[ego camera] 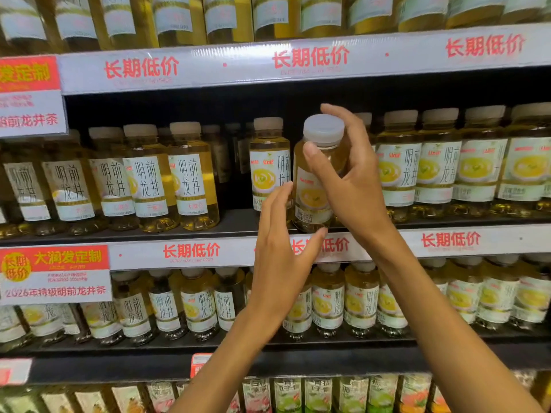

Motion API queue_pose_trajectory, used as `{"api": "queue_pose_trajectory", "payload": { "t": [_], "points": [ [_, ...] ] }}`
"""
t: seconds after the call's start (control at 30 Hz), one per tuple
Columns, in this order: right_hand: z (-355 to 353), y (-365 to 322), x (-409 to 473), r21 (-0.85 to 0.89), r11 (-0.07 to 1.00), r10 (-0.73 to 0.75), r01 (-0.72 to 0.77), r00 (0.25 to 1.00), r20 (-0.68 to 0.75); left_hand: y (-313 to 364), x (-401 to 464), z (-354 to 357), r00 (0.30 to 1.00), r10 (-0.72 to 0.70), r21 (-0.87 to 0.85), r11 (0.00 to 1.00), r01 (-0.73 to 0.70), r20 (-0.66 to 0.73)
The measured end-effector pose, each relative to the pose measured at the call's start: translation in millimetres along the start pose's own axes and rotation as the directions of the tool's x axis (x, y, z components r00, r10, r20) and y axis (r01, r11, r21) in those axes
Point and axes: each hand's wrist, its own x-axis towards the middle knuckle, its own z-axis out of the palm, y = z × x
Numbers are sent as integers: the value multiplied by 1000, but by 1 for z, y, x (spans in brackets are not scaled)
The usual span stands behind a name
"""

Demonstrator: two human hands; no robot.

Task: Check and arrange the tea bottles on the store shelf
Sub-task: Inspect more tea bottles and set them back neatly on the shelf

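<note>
Head view, my right hand [351,186] gripped a tilted tea bottle [316,180] at the shelf [226,225], left hand [280,257] open, fingers straight, beside it.

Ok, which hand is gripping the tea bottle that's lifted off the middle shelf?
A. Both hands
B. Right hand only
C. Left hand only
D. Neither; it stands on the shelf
B: the right hand curls round the tea bottle near its neck, while the left hand is open with straight fingers beside the bottle's base.

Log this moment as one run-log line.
right hand: grips tea bottle tilted at middle shelf front | left hand: open beside bottle base | gap in row
</note>
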Motion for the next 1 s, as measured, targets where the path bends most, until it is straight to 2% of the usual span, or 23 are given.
{"api": "queue_pose_trajectory", "payload": {
  "t": [0.13, 0.23, 0.37, 0.43, 0.53, 0.6, 0.63, 0.73, 0.8, 0.9, 0.93, 1.0],
  "points": [
    [-10, -14, -5, 182, 982, 57, -55, 998, -5, 7, 1, -2, 999, -22, -74, 997, 24, 32],
    [-14, -25, -8, 415, 884, 206, -216, 976, 69, 13, 3, -8, 995, -55, -237, 969, 74, 84],
    [-17, -28, -8, 458, 807, 308, -371, 928, 209, 17, -9, -17, 985, -116, -415, 896, 160, 129],
    [-19, -25, -8, 459, 767, 355, -448, 892, 279, 16, -16, -22, 951, -170, -548, 785, 290, 259],
    [-17, -22, -10, 537, 612, 408, -581, 813, 415, 16, -26, -29, 833, -150, -680, 510, 526, 532],
    [-15, -22, -12, 553, 581, 384, -597, 801, 460, 15, -31, -30, 800, -128, -687, 444, 575, 587],
    [-16, -22, -13, 549, 598, 372, -583, 809, 455, 13, -33, -32, 798, -148, -677, 454, 580, 584],
    [-19, -25, -16, 491, 689, 366, -534, 840, 400, 10, -37, -38, 832, -252, -571, 628, 529, 494],
    [-19, -28, -18, 459, 717, 382, -525, 846, 372, 13, -39, -38, 853, -262, -510, 709, 488, 452],
    [-17, -30, -20, 398, 748, 404, -531, 840, 362, 19, -43, -32, 857, -272, -524, 697, 489, 438],
    [-17, -31, -19, 404, 733, 413, -547, 830, 375, 21, -43, -31, 841, -287, -561, 640, 524, 459],
    [-20, -30, -17, 490, 619, 428, -613, 787, 445, 25, -44, -32, 774, -274, -665, 399, 631, 570]
  ]
}}
